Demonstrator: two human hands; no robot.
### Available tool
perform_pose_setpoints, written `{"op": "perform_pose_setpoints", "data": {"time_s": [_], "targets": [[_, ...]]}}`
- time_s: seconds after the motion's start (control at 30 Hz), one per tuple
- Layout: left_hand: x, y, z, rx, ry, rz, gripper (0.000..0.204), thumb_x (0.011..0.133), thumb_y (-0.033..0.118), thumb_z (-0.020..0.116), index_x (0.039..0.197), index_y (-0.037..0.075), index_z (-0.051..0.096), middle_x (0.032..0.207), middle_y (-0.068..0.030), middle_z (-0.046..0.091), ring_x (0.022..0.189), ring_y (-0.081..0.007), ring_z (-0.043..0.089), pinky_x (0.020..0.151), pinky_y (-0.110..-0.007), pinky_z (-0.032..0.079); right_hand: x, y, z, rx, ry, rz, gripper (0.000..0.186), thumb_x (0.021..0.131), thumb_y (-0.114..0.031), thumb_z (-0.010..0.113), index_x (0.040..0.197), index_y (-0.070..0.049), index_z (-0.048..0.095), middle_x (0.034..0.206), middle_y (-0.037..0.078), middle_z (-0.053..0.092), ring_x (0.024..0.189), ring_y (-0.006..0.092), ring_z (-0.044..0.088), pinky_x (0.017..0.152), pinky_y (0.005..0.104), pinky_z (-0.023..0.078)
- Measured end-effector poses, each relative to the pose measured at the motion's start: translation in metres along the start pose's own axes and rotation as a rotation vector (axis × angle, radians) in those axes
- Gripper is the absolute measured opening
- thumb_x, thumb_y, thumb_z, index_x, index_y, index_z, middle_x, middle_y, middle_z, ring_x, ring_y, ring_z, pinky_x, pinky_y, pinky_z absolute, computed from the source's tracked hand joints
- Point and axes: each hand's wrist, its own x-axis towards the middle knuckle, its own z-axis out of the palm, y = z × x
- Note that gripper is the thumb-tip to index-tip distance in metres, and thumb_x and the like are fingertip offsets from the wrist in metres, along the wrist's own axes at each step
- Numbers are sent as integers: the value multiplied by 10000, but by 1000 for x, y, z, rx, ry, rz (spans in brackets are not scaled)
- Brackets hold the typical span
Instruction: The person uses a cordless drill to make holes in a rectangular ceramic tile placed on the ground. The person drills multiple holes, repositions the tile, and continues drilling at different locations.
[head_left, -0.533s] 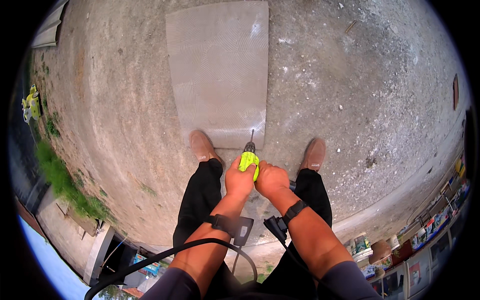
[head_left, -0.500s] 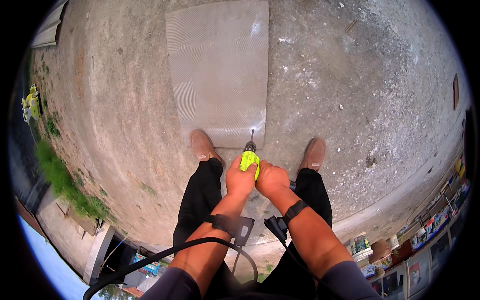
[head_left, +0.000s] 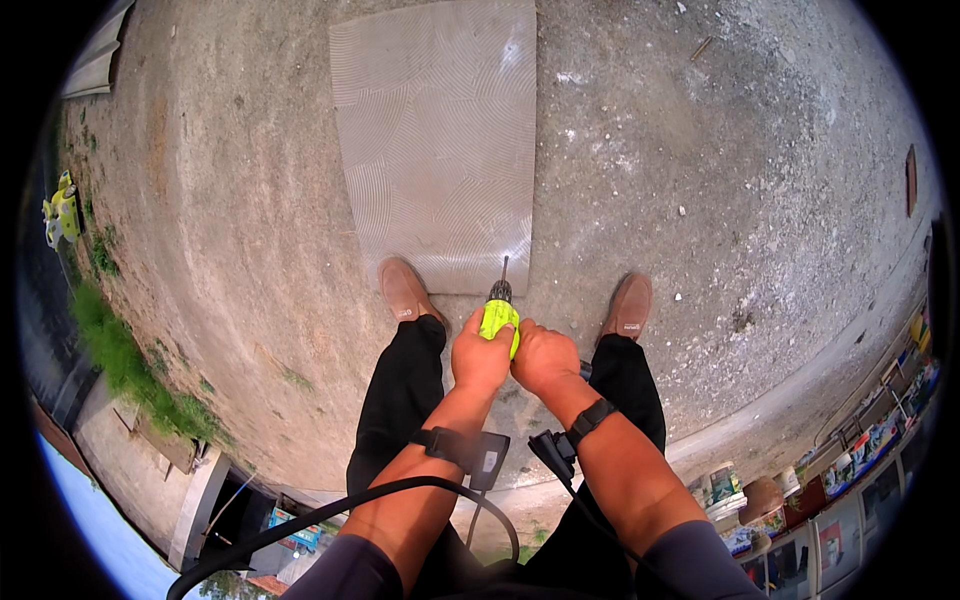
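Note:
A yellow-green power drill (head_left: 498,318) with a black chuck and a long thin bit points away from me. My left hand (head_left: 481,352) is wrapped round the left side of its body, thumb lying along the top. On the right, my right hand (head_left: 545,357) is closed at the drill's rear, round what looks like its handle, which the fingers mostly hide. Beyond the chuck, the bit's tip overlaps the near right corner of a grey board (head_left: 430,150) with combed, curved grooves lying on the ground. Whether the tip touches the board I cannot tell.
My brown shoes (head_left: 404,290) stand apart, the left one at the board's near edge. A black cable (head_left: 330,508) loops past my left forearm. Dusty concrete (head_left: 690,200) with scattered rubble surrounds the board. Grass (head_left: 125,350) grows at left; stacked goods (head_left: 765,500) stand at lower right.
Hands and drill hold practically the same position. The view has shifted very slightly, so the board sits a touch higher in the picture.

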Motion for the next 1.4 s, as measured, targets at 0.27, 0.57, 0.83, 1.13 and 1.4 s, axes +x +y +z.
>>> {"op": "perform_pose_setpoints", "data": {"time_s": [0.27, 0.57, 0.83, 1.13, 1.4], "targets": [[-2, 8, -1, -5, 1, -12, 624, 853, 184, 726, 1399, -26, 506, 1139, -157, 675, 899, -197, 679, 619, -317, 563, 2, 2, 6, 11, 29, 2, 202, 856, -205, 597, 977, -44, 600, 905, 194, 711, 845, 361, 705, 756, 454, 555], [-8, 18, -2, 75, 13, -11, 663, 822, 317, 711, 1373, -8, 535, 1208, -245, 659, 1128, -359, 643, 960, -392, 489, 2, 3, 6, 3, 40, -10, 201, 863, -206, 584, 975, -41, 605, 896, 192, 712, 817, 357, 708, 739, 447, 559], [-8, 17, -2, 57, 12, -8, 664, 820, 316, 711, 1373, -9, 535, 1223, -248, 652, 1140, -356, 639, 963, -392, 489, 2, 4, 6, 8, 33, -3, 200, 870, -212, 578, 973, -44, 608, 894, 195, 712, 822, 361, 708, 738, 451, 559], [-8, 16, -1, 98, 30, 2, 654, 819, 321, 708, 1371, 10, 545, 1221, -250, 652, 1135, -363, 640, 961, -395, 491, 4, 4, 4, 13, -47, 27, 281, 885, -281, 580, 1040, -47, 581, 954, 208, 715, 896, 361, 707, 791, 453, 556], [-10, 22, -2, 119, 40, 7, 643, 820, 324, 708, 1363, 15, 554, 1181, -245, 670, 1101, -368, 654, 938, -405, 501, 2, 3, 5, 3, 39, -6, 192, 870, -212, 577, 956, -44, 607, 890, 189, 715, 817, 354, 711, 726, 447, 561]]}}
